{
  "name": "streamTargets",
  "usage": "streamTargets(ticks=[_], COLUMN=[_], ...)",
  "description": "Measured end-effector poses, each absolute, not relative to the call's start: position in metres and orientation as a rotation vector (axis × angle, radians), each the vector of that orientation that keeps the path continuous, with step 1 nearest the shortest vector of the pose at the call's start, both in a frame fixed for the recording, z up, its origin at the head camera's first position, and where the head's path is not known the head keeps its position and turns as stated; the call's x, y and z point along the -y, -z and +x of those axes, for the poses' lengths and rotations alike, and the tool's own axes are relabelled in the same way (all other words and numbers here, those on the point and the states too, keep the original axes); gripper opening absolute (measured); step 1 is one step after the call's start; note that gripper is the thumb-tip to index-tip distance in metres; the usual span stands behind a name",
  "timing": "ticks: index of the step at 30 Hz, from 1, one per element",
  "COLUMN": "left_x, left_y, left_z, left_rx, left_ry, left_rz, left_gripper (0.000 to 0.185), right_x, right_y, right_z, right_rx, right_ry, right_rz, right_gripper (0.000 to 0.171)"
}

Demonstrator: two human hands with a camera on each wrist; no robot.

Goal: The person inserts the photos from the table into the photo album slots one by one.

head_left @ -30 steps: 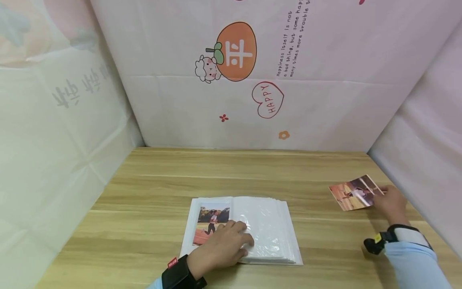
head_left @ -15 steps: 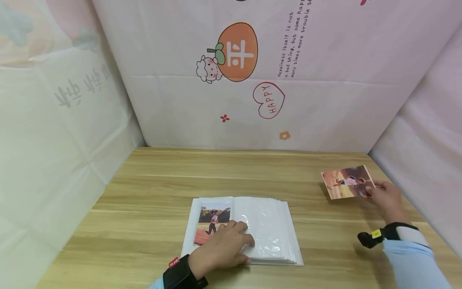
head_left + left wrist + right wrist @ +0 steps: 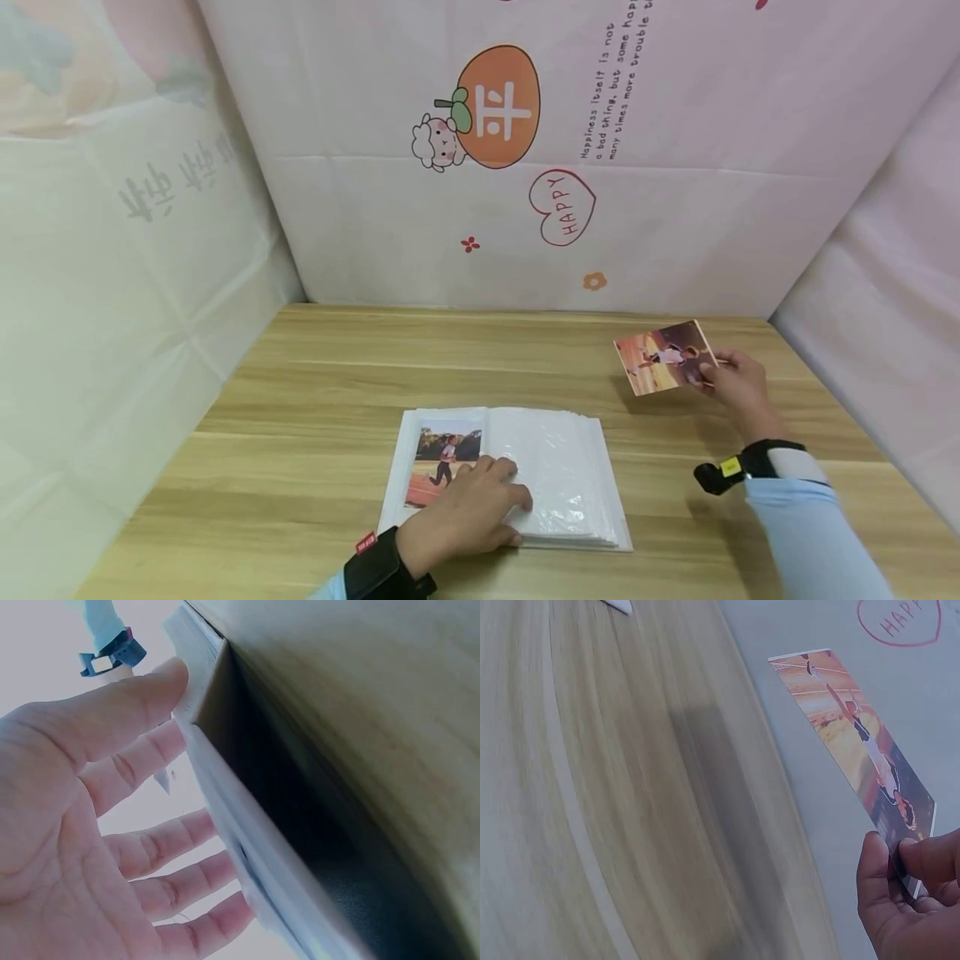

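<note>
An open photo album [image 3: 558, 467] with clear pockets lies on the table near its front. In its left page sits a photo of a runner [image 3: 444, 440]. My left hand [image 3: 468, 508] rests across the album's middle, fingers slightly bent on the pages. Seen in the left wrist view, the fingertips and thumb touch the edge of the album [image 3: 247, 802]. To the right, my right hand [image 3: 742, 392] pinches a loose photo [image 3: 660, 354] by one end between thumb and fingers. In the right wrist view this photo [image 3: 870, 742] shows a runner on a track and is held above the table.
The wood-grain table [image 3: 360, 350] is bounded by a printed white cloth [image 3: 375, 233] at the back. More cloth hangs at the left [image 3: 135, 283] and right [image 3: 900, 292]. A dark band with a camera [image 3: 720, 477] is on the right wrist.
My right hand has lifted the loose photo and carried it leftward and a little farther back, toward the album's side. My left hand has stayed on the album.
</note>
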State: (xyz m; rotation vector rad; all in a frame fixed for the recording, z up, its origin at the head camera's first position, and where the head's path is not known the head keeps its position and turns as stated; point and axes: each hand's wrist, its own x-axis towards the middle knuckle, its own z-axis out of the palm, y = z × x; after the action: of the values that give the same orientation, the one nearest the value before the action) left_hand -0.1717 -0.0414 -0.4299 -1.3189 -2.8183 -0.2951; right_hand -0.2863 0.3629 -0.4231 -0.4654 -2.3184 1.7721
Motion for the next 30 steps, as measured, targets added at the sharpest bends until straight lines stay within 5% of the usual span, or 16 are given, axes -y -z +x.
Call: streamTargets(ticks=[30], left_x=[0.035], left_y=[0.431], left_z=[-0.172], left_rx=[2.882], left_ry=[0.315], left_rz=[-1.274], left_gripper=[0.032], right_x=[-0.245], right_y=[0.429], right_z=[-0.319], right_rx=[2.438], right_ry=[-1.839], right_rz=[-0.247], right_gripper=[0.029])
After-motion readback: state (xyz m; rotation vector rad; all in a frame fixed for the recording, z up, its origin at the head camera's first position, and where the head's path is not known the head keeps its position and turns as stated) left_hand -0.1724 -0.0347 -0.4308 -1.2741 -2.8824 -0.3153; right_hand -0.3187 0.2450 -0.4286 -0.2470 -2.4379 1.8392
